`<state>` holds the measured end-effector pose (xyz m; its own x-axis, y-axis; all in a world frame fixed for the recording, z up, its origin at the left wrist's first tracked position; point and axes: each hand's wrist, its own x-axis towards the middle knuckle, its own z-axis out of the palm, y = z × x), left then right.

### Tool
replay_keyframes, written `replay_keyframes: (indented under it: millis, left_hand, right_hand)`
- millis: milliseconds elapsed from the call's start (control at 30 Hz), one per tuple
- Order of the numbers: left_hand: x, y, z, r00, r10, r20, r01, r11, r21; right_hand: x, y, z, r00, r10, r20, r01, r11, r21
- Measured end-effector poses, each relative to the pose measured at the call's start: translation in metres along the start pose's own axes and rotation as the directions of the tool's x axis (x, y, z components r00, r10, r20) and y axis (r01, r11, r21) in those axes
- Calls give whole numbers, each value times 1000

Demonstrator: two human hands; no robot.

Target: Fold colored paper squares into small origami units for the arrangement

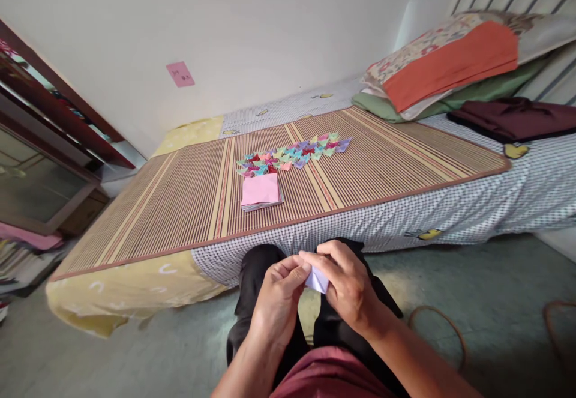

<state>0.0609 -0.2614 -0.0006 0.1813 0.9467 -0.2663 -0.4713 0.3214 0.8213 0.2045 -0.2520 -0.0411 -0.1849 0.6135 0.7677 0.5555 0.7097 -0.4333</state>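
Over my lap, a small folded piece of pale lilac paper (317,280) is held between my two hands. My left hand (281,293) pinches its left edge with thumb and fingers. Bent round its top and right side are the fingers of my right hand (346,281), and the fingertips of both hands meet at its upper corner. Beyond them, on the striped mat, lies a stack of square paper (260,189) with a pink sheet on top. Just behind the stack, many small folded paper pieces (294,155) in several colours form a slanting band.
The striped mat (180,200) covers a bed against the wall. Pillows (454,62) and a dark red folded cloth (517,119) lie at the right. A glass-fronted cabinet (36,176) stands at the left. On the floor, a brown cable (443,314) curves at the right.
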Motion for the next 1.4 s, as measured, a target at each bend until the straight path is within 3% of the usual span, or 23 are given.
replay_keyframes:
  millis: [267, 400, 500, 767, 933, 1167, 1267, 1400]
  left_hand:
    - [12, -9, -12, 990, 73, -123, -67, 997, 49]
    - [14, -9, -15, 962, 194, -193, -171, 976, 132]
    - [12, -8, -13, 948, 251, -195, -217, 959, 182]
    - [8, -8, -9, 961, 246, -128, -216, 953, 213]
    - [9, -8, -10, 956, 255, -145, -226, 955, 190]
    - [7, -8, -11, 934, 321, -154, -270, 921, 281]
    - [6, -10, -11, 926, 347, -150, -291, 908, 303]
    - [4, -9, -10, 925, 358, -130, -301, 896, 328]
  right_hand:
    - [1, -1, -3, 961, 263, 86, -276, 895, 351]
    - [4, 0, -12, 850, 462, 255, -527, 723, 446]
    - [7, -1, -12, 787, 538, 302, -613, 625, 484]
    - [6, -4, -6, 834, 526, 166, -541, 722, 431]
    - [0, -2, -5, 851, 514, 111, -511, 758, 406]
    - [1, -8, -2, 943, 331, -37, -302, 895, 328]
    - [4, -10, -3, 949, 310, -46, -276, 895, 350]
    - [6, -11, -5, 929, 370, -2, -335, 843, 420]
